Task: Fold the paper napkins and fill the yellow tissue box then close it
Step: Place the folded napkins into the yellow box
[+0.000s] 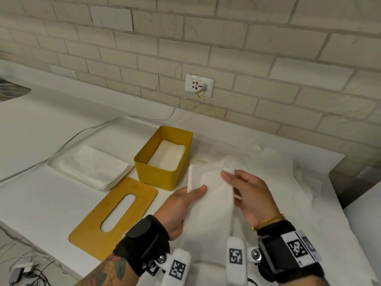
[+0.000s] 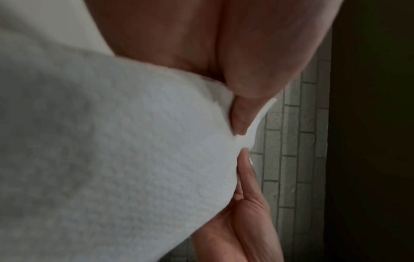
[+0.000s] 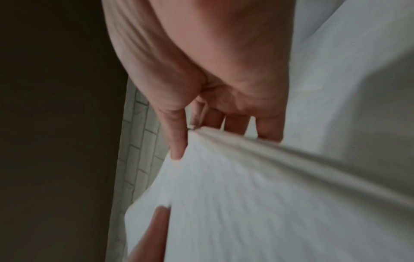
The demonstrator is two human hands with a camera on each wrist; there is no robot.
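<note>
Nearest, held up between both hands above the worktop [image 1: 37,129]: a folded napkin [image 1: 210,203], a long white strip. Left hand [image 1: 181,205] gripping its left edge, thumb [image 1: 199,189] on top and fingers hidden beneath. Right hand [image 1: 245,195] pinching the far right corner, thumb pressed onto the paper and fingers [image 3: 268,127] behind it. Both grips clamped on the same sheet.

Judged from the embossed texture in the left wrist view: very light, limp, easy to tear or crumple, no stiffness beyond the crease. Best taken by the edges or corners with a gentle pinch, kept taut between two hands so the fold does not spring apart; one-handed, likely to droop.

Under and right of the hands, loose unfolded sheets [image 1: 278,168] spread on the worktop. Left of the hands, flat on the worktop, the yellow lid [image 1: 92,223] with its oval slot. Just beyond it, the yellow tissue box [image 1: 158,172], uncovered, with folded napkins [image 1: 168,154] already lying low inside, so room left to fill. Further left, a stack of napkins [image 1: 92,166] on a white tray [image 1: 51,162]. Farthest, a brick wall with a socket [image 1: 199,85] and a cable plugged in.
</note>
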